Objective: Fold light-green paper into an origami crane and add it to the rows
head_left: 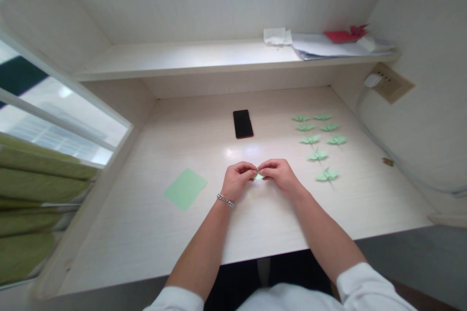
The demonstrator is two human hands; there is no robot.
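Observation:
Between my fingertips is a small piece of folded green paper (259,176), mostly covered by the fingers. My left hand (239,179), with a chain bracelet (225,200) at the wrist, pinches its left side. From the other side my right hand (279,173) pinches it too. Both hands are just above or on the tabletop; which of these I cannot tell. Left of my left hand a flat green paper sheet (186,189) lies turned like a diamond. Several folded green paper cranes (317,156) stand in two rough columns to the right of my right hand.
A black phone (242,124) lies on the pale desk (146,233) beyond my hands. Above the back runs a shelf (182,58) with papers (324,47) and a red folded paper (341,36). A cable (379,143) hangs from the wall socket (392,83) at right.

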